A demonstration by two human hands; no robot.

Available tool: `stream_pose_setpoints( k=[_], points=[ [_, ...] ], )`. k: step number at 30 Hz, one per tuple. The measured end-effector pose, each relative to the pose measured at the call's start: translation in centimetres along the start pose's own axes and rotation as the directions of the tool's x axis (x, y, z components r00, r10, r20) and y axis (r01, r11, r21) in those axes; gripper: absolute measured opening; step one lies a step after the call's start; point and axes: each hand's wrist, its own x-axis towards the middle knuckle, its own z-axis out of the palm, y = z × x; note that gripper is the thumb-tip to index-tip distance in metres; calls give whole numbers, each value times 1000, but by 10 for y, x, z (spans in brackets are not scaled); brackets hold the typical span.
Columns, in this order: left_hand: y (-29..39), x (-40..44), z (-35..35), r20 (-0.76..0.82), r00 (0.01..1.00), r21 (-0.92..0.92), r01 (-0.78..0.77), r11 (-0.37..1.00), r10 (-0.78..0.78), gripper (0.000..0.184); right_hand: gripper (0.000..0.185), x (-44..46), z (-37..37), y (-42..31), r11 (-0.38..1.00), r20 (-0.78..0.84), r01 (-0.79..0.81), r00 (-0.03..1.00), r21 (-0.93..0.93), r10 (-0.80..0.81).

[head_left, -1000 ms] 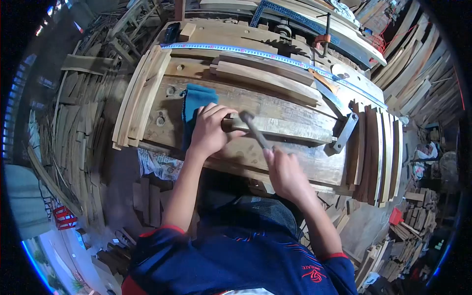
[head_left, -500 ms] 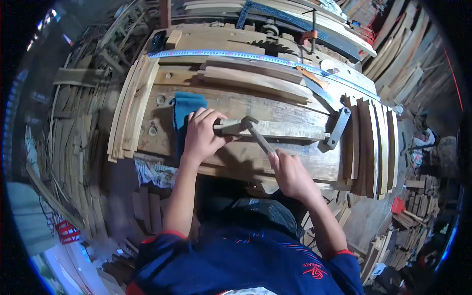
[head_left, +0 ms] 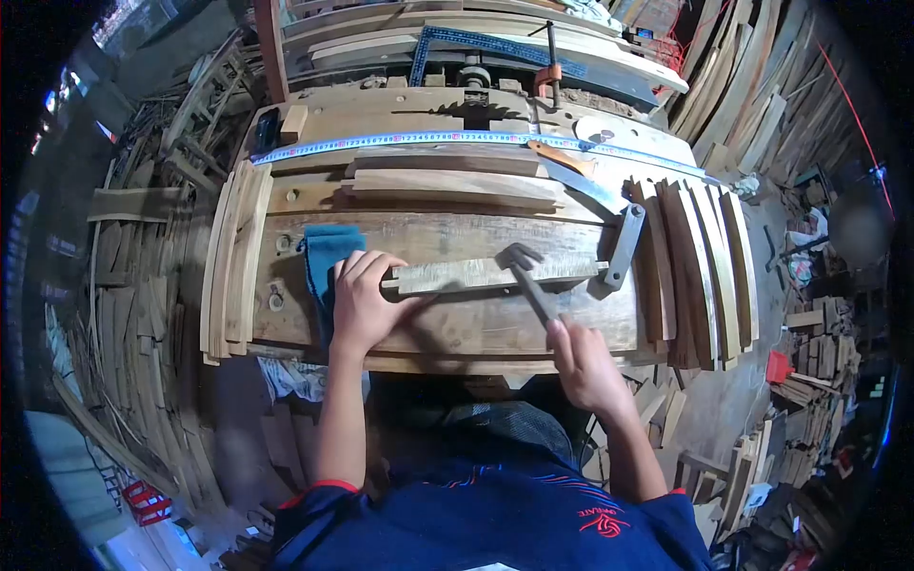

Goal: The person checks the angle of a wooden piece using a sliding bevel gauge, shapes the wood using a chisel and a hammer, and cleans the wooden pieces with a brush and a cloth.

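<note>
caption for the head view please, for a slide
At a workbench, the left hand holds one end of a wooden piece while the right hand holds a hammer.

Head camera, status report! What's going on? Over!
Left hand: holding pale rectangular wooden bar. Right hand: gripping grey metal-headed hammer over bar. Flat grey metal strip by bar's right end.

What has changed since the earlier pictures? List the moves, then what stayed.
The grey metal hammer in the right hand has moved rightward along the pale, rough-faced wooden bar, its head going from near the left end to past the middle. The view has shifted too. Nothing was newly grasped or released: the left hand stays at the bar's left end; the blue-and-white measuring tape lies unmoved.
</note>
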Motion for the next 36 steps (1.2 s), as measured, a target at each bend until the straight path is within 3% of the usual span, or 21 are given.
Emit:
stream_pose_setpoints(
  k=[5,9,13,16,17,21,25,28,29,32,33,36],
  points=[
    [1,0,2,13,1000,-4,-5,1000,5,43,44,-2,2,36,987,-74,-102,993,-127,94],
    [3,0,0,22,1000,17,0,1000,0,45,43,-5,-6,32,990,-49,-80,996,-112,75],
    [4,-1,1,37,999,34,11,999,-12,45,43,-18,-26,10,994,-131,-104,987,-43,97],
    [6,-2,1,42,999,37,30,999,-31,45,44,-6,-4,58,983,-155,-118,983,-142,95],
    [6,-1,1,42,998,36,35,999,-37,45,44,-1,6,75,995,-215,-74,975,-60,60],
    [4,-2,1,40,999,42,22,999,-23,45,43,-8,-19,52,998,-203,-54,978,-7,52],
    [7,-1,0,42,999,29,-4,1000,3,48,42,-20,-40,24,987,-256,-154,953,54,163],
    [9,0,-1,41,999,20,-22,1000,21,49,42,-9,-13,78,995,-254,-100,963,-17,92],
    [9,0,-1,40,999,16,-27,1000,26,50,50,-8,-2,92,992,-300,-100,946,83,120],
    [1,-2,5,36,999,43,-8,999,6,43,51,-10,-5,84,990,-274,-102,954,96,124],
    [0,-4,5,41,999,30,-21,999,20,43,55,-9,0,88,995,-329,-37,942,97,67],
    [-3,-6,6,10,996,-20,-86,996,86,42,52,-11,-5,93,972,-229,-155,954,177,194]
  ],
)
